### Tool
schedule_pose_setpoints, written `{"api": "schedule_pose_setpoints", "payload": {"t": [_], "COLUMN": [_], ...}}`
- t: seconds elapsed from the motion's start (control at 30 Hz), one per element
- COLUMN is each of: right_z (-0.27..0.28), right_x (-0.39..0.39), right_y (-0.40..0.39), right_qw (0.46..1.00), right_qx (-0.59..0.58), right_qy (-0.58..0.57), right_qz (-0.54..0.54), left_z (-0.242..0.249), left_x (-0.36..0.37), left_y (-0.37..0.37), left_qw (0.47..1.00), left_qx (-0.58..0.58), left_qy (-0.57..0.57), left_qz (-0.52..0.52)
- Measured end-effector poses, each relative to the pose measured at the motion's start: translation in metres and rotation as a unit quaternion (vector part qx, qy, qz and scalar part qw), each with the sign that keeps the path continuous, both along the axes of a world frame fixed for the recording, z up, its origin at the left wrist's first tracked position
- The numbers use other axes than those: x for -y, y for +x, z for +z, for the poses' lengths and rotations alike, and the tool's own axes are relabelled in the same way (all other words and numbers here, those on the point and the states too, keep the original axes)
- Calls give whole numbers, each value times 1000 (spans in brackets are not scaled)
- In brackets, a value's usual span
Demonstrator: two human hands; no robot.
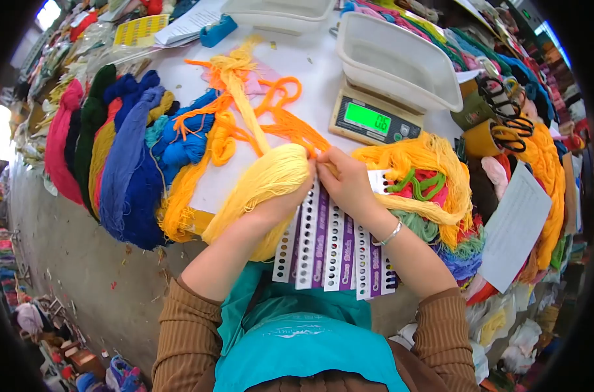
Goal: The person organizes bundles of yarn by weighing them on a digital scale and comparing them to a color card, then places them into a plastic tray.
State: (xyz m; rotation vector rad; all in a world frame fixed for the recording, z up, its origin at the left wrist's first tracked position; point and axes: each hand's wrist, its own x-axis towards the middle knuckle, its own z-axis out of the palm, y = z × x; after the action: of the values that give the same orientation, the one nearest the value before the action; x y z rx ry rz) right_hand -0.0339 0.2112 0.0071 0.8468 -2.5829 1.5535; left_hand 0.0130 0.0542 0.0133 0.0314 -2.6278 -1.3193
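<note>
your turquoise apron (306, 353) is closest, brown ribbed sleeves (187, 336) either side. both hands meet over the near edge of the bench (290, 62). your right hand (349, 183) has fingers bent and pinched on the end of the orange yarn (303, 134), which runs back across the bench in loops. your left hand (305, 183) is right against it; its fingers are bent in, partly hidden, can't tell exactly what they grip. pale yellow skein (261, 186) lies over your left wrist and forearm, its twisted tail stretching up the bench. white-and-purple hole cards (339, 251) hang fanned out below your hands, between your forearms. bracelet (389, 233) on right wrist.

left on bench: blue skein (117, 173), pink skein (65, 144), other colours bunched beside them. scale (375, 117) sits beyond your right hand, green display lit, clear plastic tub (398, 62) on it. golden yarn pile (434, 170) just right of your right hand, green and red strands in it. scissors (513, 134) by the yellow cup (483, 140) farther right, written sheet (515, 225) tilted below.
</note>
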Motion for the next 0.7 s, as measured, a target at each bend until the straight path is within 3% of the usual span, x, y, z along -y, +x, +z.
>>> {"api": "schedule_pose_setpoints", "payload": {"t": [0.03,0.1,0.13,0.27,0.57,0.63,0.7], "right_z": [0,7,13,18,21,38,37], "right_x": [1,-1,-1,-5,-14,-13,-11], "right_y": [1,1,2,-1,-8,-7,-12], "right_qw": [1000,999,999,996,992,968,978], "right_qx": [15,47,48,80,94,232,167], "right_qy": [-8,-12,-12,-7,-8,-5,39], "right_qz": [5,13,13,38,81,99,119], "left_z": [0,6,4,11,16,16,14], "left_x": [1,13,18,22,21,18,15], "left_y": [-1,-8,-11,-10,-15,-14,-12], "left_qw": [1000,971,923,872,841,837,845], "left_qx": [-1,166,239,265,340,343,314], "left_qy": [3,165,296,406,417,421,430], "left_qz": [1,-52,-54,-70,-61,-58,-61]}}
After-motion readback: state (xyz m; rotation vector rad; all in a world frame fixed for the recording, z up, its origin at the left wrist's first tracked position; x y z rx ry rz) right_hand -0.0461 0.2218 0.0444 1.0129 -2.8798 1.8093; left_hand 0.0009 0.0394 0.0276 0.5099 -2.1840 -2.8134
